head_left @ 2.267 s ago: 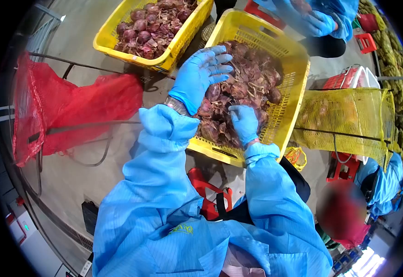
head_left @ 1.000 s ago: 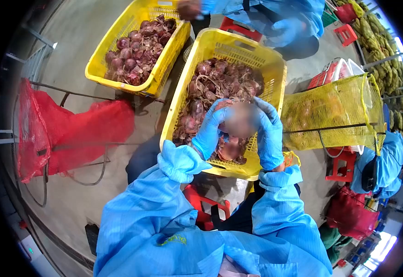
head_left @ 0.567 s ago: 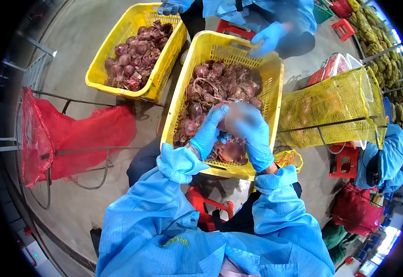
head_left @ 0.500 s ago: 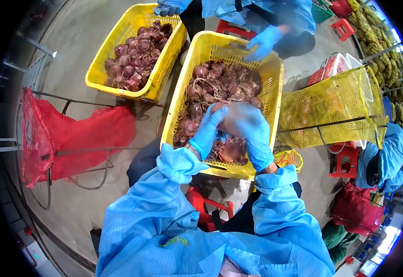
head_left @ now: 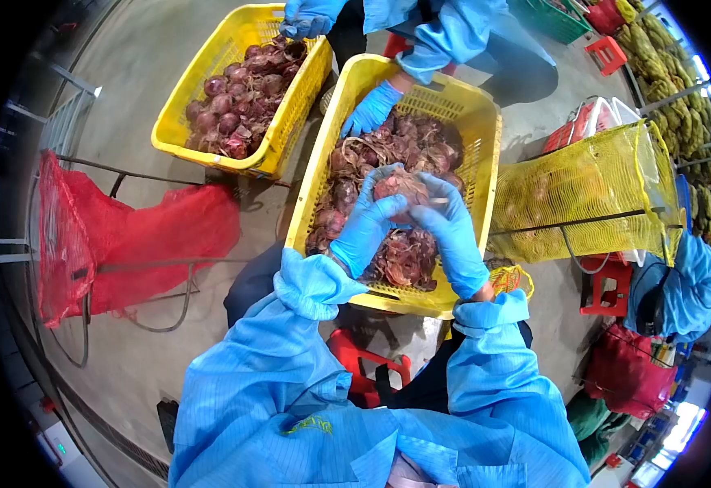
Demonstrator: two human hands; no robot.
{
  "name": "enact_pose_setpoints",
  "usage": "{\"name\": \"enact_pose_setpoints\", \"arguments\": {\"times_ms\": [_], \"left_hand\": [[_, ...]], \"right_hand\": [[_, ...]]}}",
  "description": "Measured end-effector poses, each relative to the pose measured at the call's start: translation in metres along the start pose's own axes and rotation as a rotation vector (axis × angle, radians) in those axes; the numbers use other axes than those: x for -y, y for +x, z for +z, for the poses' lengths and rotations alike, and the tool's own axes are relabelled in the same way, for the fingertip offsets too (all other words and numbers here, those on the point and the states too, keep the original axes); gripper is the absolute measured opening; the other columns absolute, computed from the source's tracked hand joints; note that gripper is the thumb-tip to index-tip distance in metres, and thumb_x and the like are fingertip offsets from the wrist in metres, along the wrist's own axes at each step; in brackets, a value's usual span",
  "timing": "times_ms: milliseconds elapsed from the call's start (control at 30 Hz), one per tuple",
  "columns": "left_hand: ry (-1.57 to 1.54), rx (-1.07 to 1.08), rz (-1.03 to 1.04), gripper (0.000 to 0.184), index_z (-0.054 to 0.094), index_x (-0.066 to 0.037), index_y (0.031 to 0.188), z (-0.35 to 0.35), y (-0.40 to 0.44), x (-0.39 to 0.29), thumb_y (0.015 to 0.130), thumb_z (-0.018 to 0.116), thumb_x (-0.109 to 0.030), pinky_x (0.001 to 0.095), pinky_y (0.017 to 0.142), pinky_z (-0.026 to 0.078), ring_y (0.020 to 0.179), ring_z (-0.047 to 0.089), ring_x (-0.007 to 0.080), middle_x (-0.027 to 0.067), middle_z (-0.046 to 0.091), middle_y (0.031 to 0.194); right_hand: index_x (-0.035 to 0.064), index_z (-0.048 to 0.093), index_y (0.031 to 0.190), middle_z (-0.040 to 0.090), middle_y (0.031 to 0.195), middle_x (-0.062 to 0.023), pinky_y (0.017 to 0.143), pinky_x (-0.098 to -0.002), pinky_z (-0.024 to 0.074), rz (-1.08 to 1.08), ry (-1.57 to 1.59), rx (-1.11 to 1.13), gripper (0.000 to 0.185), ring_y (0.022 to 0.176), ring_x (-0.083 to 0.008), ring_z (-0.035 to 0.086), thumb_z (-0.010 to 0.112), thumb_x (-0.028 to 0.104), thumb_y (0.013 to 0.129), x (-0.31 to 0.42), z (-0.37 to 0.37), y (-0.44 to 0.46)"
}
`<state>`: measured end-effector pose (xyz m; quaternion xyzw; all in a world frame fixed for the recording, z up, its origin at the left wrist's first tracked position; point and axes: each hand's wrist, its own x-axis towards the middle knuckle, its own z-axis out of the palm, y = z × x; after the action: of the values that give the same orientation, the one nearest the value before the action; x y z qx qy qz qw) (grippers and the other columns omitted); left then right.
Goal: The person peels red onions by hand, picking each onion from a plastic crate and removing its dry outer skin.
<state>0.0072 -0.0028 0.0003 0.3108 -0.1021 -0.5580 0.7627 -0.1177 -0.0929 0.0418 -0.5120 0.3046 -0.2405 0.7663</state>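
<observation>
Above a yellow crate of red onions, I hold one red onion between both gloved hands. My left hand wraps round its left side, fingers closed on it. On the other side, the fingers of my right hand are bent against the onion. A thin pale bit shows by the right fingertips; I cannot tell if it is stem or a tool. Across the crate, a co-worker's gloved hand reaches down onto the onions.
A second yellow crate of onions stands at the upper left, with the co-worker's other hand over its corner. A red mesh bag hangs on a frame to the left. On the right are a yellow mesh bag and a red stool.
The onion in my hands has turned and my fingers have shifted round it. A round onion below my hands is gone from view. The co-worker's hand has moved left and down into the crate.
</observation>
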Motion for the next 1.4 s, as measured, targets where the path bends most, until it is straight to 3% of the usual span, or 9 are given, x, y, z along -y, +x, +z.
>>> {"name": "enact_pose_setpoints", "arguments": {"times_ms": [133, 233, 333, 600, 767, 933, 1133, 1300, 1400], "left_hand": [[0.257, -0.046, 0.034, 0.053, 0.046, -0.012, 0.131, 0.005, -0.002, -0.004, 0.083, 0.070, -0.006, 0.0307, 0.089, 0.051, 0.109, 0.057, 0.0177, 0.0055, 0.056, 0.123], [0.396, -0.026, 0.082, 0.055, 0.046, -0.012, 0.133, 0.002, 0.000, -0.009, 0.084, 0.070, -0.019, 0.0349, 0.094, 0.050, 0.112, 0.058, 0.0195, 0.0067, 0.056, 0.123], [0.187, -0.085, 0.000, 0.047, 0.053, -0.011, 0.124, 0.003, 0.000, -0.019, 0.081, 0.073, -0.009, 0.0330, 0.093, 0.050, 0.108, 0.058, 0.0172, 0.0065, 0.059, 0.119], [-0.092, 0.080, -0.080, 0.055, 0.048, -0.004, 0.130, 0.002, -0.004, -0.016, 0.081, 0.063, -0.024, 0.0396, 0.091, 0.054, 0.109, 0.061, 0.0262, 0.0112, 0.057, 0.123], [-0.039, 0.046, 0.047, 0.053, 0.049, -0.002, 0.124, 0.000, 0.002, -0.007, 0.073, 0.060, -0.015, 0.0410, 0.100, 0.048, 0.113, 0.058, 0.0273, 0.0134, 0.057, 0.121], [0.048, 0.021, 0.032, 0.045, 0.054, -0.006, 0.118, 0.000, -0.001, -0.010, 0.073, 0.054, -0.007, 0.0341, 0.091, 0.052, 0.100, 0.062, 0.0215, 0.0095, 0.061, 0.112], [0.271, -0.023, 0.070, 0.047, 0.054, -0.003, 0.114, -0.006, 0.002, -0.003, 0.068, 0.056, -0.013, 0.0334, 0.087, 0.051, 0.096, 0.062, 0.0220, 0.0127, 0.061, 0.107], [0.145, 0.078, 0.010, 0.047, 0.052, -0.007, 0.122, -0.011, 0.001, 0.001, 0.077, 0.058, -0.021, 0.0385, 0.094, 0.051, 0.107, 0.059, 0.0251, 0.0104, 0.057, 0.120], [-0.048, 0.042, -0.219, 0.054, 0.048, -0.005, 0.127, -0.027, 0.000, 0.005, 0.076, 0.059, -0.018, 0.0413, 0.099, 0.049, 0.113, 0.057, 0.0284, 0.0148, 0.054, 0.126]], "right_hand": [[0.0001, 0.050, 0.128, 0.060, 0.118, -0.0084, 0.090, -0.0296, 0.0507, 0.012, 0.014, 0.042, 0.056, 0.101, -0.0151, 0.059, 0.075, 0.004, 0.078, -0.003, -0.002, 0.000], [0.0004, 0.051, 0.127, 0.060, 0.119, -0.0081, 0.091, -0.0298, 0.0504, 0.023, 0.033, 0.073, 0.056, 0.102, -0.0147, 0.059, 0.076, 0.001, 0.077, -0.008, -0.006, -0.003], [-0.0003, 0.053, 0.124, 0.061, 0.119, -0.0075, 0.090, -0.0288, 0.0499, -0.016, 0.025, 0.082, 0.050, 0.102, -0.0144, 0.059, 0.072, -0.003, 0.078, -0.009, -0.003, -0.002], [-0.0019, 0.062, 0.105, 0.068, 0.108, -0.0081, 0.084, -0.0239, 0.0488, -0.192, -0.294, -0.130, 0.024, 0.090, -0.0094, 0.061, 0.052, -0.011, 0.085, -0.011, -0.027, 0.012], [0.0038, 0.061, 0.119, 0.065, 0.113, -0.0034, 0.082, -0.0233, 0.0482, 0.016, -0.181, -0.046, 0.028, 0.095, -0.0082, 0.057, 0.060, 0.007, 0.091, 0.016, -0.016, -0.003], [0.0040, 0.056, 0.125, 0.060, 0.110, -0.0040, 0.086, -0.0270, 0.0471, 0.002, -0.163, 0.101, 0.040, 0.098, -0.0106, 0.055, 0.067, 0.018, 0.089, -0.002, -0.011, -0.009], [0.0019, 0.059, 0.121, 0.062, 0.110, -0.0119, 0.089, -0.0318, 0.0465, -0.276, -0.564, 0.083, 0.039, 0.100, -0.0186, 0.058, 0.065, 0.021, 0.087, -0.010, -0.013, -0.006], [0.0032, 0.058, 0.121, 0.061, 0.109, -0.0174, 0.089, -0.0358, 0.0469, -0.256, -0.503, 0.042, 0.045, 0.100, -0.0283, 0.060, 0.066, 0.025, 0.083, -0.026, -0.018, -0.005], [0.0045, 0.056, 0.128, 0.060, 0.110, -0.0182, 0.092, -0.0366, 0.0451, -0.296, -0.676, 0.034, 0.044, 0.105, -0.0284, 0.058, 0.063, 0.020, 0.087, -0.008, -0.020, -0.021]]}}
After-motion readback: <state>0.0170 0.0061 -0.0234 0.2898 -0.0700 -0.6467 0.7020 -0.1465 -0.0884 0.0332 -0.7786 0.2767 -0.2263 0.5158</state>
